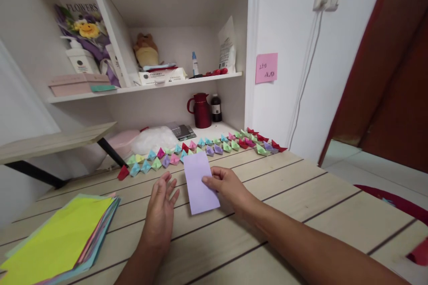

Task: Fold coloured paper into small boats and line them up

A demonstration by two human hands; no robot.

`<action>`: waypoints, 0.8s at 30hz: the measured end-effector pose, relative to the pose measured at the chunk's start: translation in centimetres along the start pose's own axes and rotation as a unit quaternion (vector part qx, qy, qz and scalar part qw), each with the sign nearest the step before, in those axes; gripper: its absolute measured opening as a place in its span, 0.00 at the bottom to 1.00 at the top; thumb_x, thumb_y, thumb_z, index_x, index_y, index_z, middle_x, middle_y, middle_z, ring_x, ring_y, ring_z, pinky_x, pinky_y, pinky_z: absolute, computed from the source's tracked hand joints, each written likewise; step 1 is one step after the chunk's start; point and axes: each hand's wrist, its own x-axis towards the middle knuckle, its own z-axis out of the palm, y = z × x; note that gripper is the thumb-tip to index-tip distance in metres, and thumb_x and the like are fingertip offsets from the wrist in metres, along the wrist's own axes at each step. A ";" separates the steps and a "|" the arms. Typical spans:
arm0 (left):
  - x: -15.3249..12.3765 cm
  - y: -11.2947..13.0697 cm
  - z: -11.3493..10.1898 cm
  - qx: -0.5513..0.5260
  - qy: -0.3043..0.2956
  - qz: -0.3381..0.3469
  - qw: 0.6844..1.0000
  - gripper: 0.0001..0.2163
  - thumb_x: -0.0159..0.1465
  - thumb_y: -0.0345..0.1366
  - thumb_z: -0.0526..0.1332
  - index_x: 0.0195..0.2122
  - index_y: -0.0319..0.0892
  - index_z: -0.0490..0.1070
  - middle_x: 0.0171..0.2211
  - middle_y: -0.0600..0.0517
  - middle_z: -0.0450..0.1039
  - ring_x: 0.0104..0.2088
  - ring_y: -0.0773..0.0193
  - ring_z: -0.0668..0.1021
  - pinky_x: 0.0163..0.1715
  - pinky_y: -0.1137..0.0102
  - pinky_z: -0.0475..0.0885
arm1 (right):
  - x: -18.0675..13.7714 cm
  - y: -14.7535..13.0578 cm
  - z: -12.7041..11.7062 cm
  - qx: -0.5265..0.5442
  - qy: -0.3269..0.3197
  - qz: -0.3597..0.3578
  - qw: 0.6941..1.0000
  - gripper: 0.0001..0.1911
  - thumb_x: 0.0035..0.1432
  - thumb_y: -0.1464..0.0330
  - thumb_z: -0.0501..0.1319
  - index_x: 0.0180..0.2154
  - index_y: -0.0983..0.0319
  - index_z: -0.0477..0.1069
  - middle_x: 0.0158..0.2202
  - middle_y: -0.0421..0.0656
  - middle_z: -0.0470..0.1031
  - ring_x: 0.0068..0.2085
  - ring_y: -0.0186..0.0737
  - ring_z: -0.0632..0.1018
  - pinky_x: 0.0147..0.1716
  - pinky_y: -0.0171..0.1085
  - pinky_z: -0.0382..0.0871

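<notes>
A light purple sheet of paper (200,187), a narrow rectangle, is pinched at its right edge by my right hand (227,187), the thumb lying on top. It is held up in front of me over the wooden table (287,240). To its left is my left hand (161,209), fingers apart and slightly curled, holding nothing and not touching the sheet. Beyond the sheet, small folded paper boats (166,160) in many colours stand in rows along the table's far side.
A stack of coloured paper (63,236), yellow on top, lies at the table's left. A raised wooden shelf (50,140) stands behind it. At the back are a red jug (202,111), a dark bottle (216,109) and a white plastic bag (155,139). A pink note (266,67) sticks to the wall.
</notes>
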 end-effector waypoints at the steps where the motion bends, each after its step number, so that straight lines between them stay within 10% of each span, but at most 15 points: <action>1: 0.2 -0.1 -0.2 0.005 -0.001 -0.012 1.000 0.17 0.61 0.49 0.62 0.48 0.49 0.73 0.58 0.50 0.67 0.56 0.60 0.71 0.52 0.66 0.68 | 0.0 -0.2 -0.1 0.023 0.005 0.008 1.000 0.17 0.41 0.60 0.70 0.29 0.65 0.73 0.24 0.40 0.73 0.25 0.34 0.71 0.27 0.34 0.63; 8: -1.2 -0.5 0.7 0.045 -0.185 -0.098 0.977 0.24 0.59 0.47 0.65 0.54 0.44 0.70 0.52 0.43 0.74 0.52 0.53 0.75 0.53 0.62 0.67 | 0.2 0.1 -0.6 0.084 -0.004 0.017 0.996 0.18 0.39 0.63 0.73 0.33 0.64 0.74 0.28 0.41 0.78 0.27 0.36 0.74 0.30 0.35 0.66; 24: -0.8 -1.1 0.5 0.135 -0.104 -0.086 0.982 0.21 0.48 0.39 0.73 0.43 0.38 0.76 0.36 0.45 0.81 0.35 0.57 0.81 0.36 0.67 0.75 | 0.5 1.4 -0.1 0.045 -0.042 -0.020 0.998 0.18 0.38 0.64 0.74 0.33 0.62 0.74 0.29 0.38 0.75 0.28 0.32 0.73 0.29 0.32 0.65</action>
